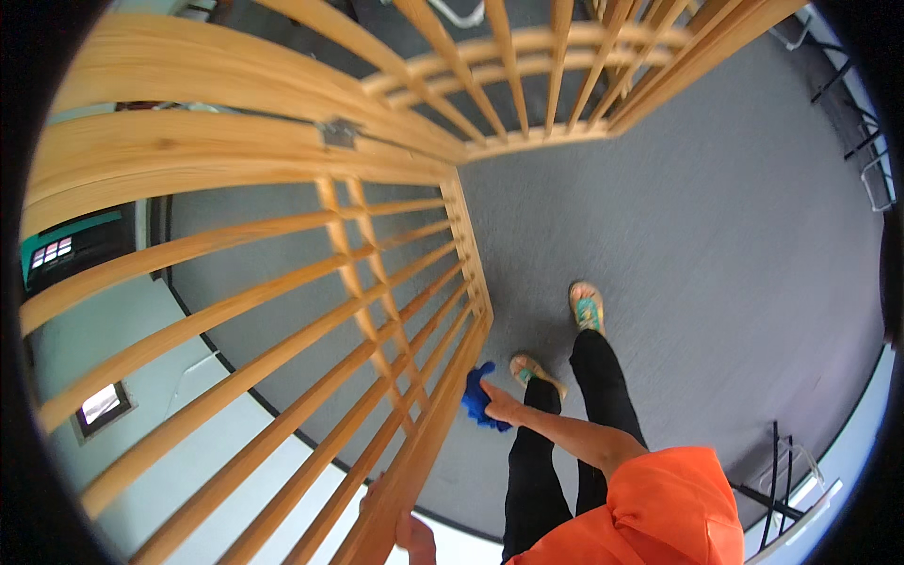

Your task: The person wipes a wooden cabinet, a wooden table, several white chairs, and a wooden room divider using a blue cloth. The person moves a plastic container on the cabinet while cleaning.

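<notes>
A slatted wooden folding screen (414, 471) of light, golden wood fills the left and upper part of the head view. My right hand (502, 405) holds a crumpled blue cloth (480, 395) against or right beside the screen's near edge post. Lower down, my left hand (414, 537) grips that same post, its fingers partly hidden behind the wood. Where two panels meet, a small metal hinge (339, 134) shows.
Grey floor (697, 245) spreads under my sandalled feet (586, 306). A pale wall (169, 377) runs along the left, with a dark-framed square opening (102, 409). Dark-legged furniture (777, 494) stands at the lower right.
</notes>
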